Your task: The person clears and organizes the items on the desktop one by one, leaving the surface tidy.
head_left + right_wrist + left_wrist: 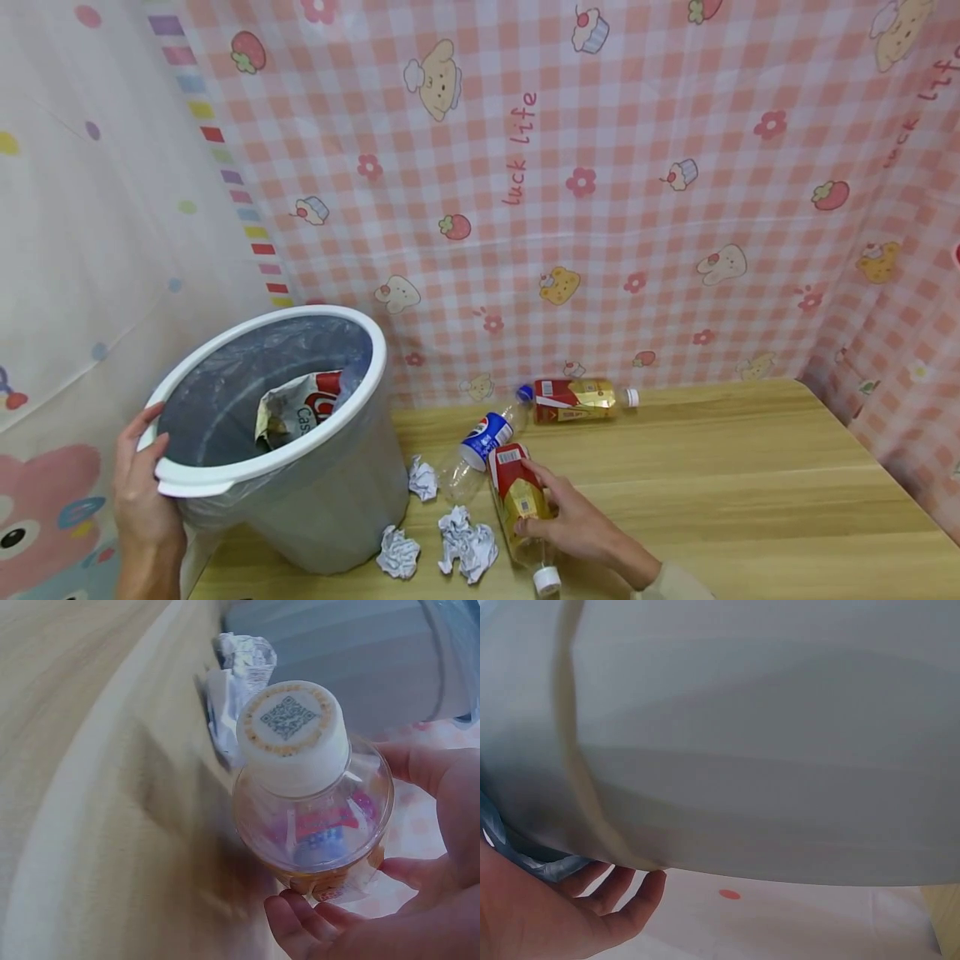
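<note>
A pink and white checked cloth (622,325) hangs at the back, with cupcakes, strawberries and little animals on it. In front is a wooden table (720,467). On this clock, twelve is the far side.

The right hand (570,521) holds a bottle with a red and gold label (517,492), fingers curled around its side. The bottle is at ten o'clock from that hand, and its white cap (547,579) points to five o'clock. I can't tell if the bottle touches the table. The left hand (150,492) grips the rim of a big gray bin (337,508) at eight o'clock on the rim.

Now go outward from the right hand. One crumpled paper ball (468,546) is near, at nine o'clock. A second paper ball (397,552) is farther that way, close to the bin. A third paper ball (422,479) is between nine and ten. A clear bottle with a blue label (483,439) lies at ten o'clock. Its blue cap is just beside another red and gold bottle (573,400), lying at twelve with its cap toward three. Inside the bin is a crumpled red and white wrapper (300,408).
</note>
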### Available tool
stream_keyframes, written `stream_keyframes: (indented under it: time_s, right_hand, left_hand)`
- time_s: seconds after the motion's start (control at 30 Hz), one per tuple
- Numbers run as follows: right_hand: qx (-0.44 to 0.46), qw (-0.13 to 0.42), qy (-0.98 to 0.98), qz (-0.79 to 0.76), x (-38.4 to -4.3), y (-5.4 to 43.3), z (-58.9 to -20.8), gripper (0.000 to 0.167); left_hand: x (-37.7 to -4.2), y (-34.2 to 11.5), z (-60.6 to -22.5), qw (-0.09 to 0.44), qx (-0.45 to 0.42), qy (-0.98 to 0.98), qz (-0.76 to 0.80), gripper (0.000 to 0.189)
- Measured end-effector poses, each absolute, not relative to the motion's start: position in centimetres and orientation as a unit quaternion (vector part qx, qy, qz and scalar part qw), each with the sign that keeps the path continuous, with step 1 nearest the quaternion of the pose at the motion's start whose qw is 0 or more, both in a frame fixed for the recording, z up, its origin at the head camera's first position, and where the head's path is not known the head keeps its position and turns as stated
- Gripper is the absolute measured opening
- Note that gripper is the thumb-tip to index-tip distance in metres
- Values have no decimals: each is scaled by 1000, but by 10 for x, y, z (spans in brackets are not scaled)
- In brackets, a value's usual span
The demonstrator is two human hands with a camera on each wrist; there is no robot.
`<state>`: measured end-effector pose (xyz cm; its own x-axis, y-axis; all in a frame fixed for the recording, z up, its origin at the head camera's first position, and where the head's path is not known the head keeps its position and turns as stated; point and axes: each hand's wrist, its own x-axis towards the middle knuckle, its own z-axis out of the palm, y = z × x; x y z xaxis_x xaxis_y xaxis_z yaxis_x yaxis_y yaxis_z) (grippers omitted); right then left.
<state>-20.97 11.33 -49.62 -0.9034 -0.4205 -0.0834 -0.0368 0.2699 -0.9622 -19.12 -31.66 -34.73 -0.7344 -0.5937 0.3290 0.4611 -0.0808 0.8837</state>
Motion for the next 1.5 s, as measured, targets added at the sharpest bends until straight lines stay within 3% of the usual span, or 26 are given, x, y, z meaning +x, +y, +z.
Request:
stream_keyframes:
  time_s: [0.77, 1.5]
  right_hand:
    - [-156, 142, 773, -598, -212, 110, -476, 86]
    - [-168, 124, 765, -610, -223, 105, -419, 85]
  left_hand:
    - [-192, -315, -348, 376, 50, -570, -729, 38]
    - [-192, -314, -347, 371, 61, -572, -729, 39]
